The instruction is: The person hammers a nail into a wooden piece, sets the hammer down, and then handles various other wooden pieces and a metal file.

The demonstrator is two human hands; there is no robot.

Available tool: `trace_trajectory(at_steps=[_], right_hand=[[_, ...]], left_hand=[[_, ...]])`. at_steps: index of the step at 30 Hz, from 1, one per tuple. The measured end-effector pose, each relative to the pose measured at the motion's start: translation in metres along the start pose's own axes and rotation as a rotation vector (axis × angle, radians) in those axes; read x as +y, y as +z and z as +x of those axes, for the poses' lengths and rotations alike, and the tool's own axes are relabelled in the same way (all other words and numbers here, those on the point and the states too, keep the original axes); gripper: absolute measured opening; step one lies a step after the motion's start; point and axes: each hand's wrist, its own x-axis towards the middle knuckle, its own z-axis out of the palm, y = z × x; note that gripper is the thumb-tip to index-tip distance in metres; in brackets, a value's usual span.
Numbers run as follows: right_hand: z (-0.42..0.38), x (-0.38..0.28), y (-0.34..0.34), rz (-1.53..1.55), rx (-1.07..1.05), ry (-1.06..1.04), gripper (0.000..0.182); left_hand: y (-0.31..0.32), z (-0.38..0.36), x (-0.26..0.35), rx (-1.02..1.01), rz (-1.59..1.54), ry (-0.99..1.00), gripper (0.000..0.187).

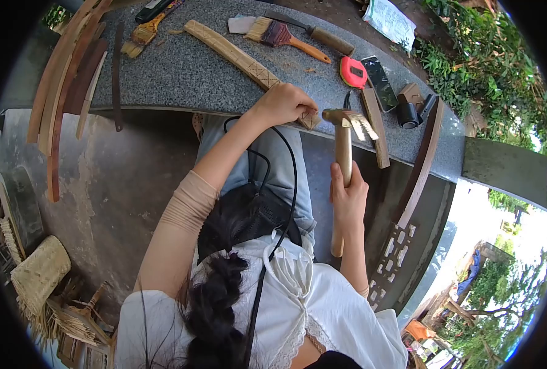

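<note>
My left hand [284,103] is closed on the near end of a long carved wooden strip [231,53] that lies diagonally across the grey granite slab [181,77]. My right hand [348,198] grips the wooden handle of a hammer [343,142], whose metal head is raised just right of my left hand, near the slab's front edge. What lies under my left fingers is hidden.
On the slab lie a paintbrush [279,34], a second brush [143,32], a knife [322,35], a red tape measure [352,72], a phone [381,82], and a flat wooden piece [375,126]. Curved wooden slats [64,80] lean at the left. Woven baskets [39,273] sit below.
</note>
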Motion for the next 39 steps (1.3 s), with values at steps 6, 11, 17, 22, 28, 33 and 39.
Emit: trace_trajectory(at_steps=[6, 11, 17, 22, 28, 33, 39], right_hand=[[-0.002, 0.002, 0.018, 0.062, 0.073, -0.024, 0.036], [-0.003, -0.004, 0.001, 0.045, 0.008, -0.026, 0.038], [0.004, 0.007, 0.018, -0.005, 0.010, -0.061, 0.035], [-0.004, -0.003, 0.006, 0.143, 0.111, -0.060, 0.034], [0.008, 0.001, 0.010, -0.019, 0.033, -0.078, 0.032], [0.003, 0.000, -0.011, 0.112, 0.034, 0.042, 0.034], [0.004, 0.021, 0.007, 0.103, -0.076, 0.090, 0.036]], left_hand=[[-0.002, 0.001, 0.001, 0.011, 0.011, 0.034, 0.017], [-0.001, -0.001, 0.000, 0.005, 0.003, 0.015, 0.017], [0.002, -0.001, -0.001, 0.015, -0.013, 0.014, 0.018], [0.001, -0.002, -0.003, 0.016, 0.005, 0.040, 0.017], [-0.003, -0.001, 0.002, 0.033, 0.000, 0.046, 0.018], [-0.002, 0.000, 0.001, 0.000, -0.041, 0.003, 0.017], [-0.002, 0.001, 0.004, 0.017, 0.006, 0.040, 0.014]])
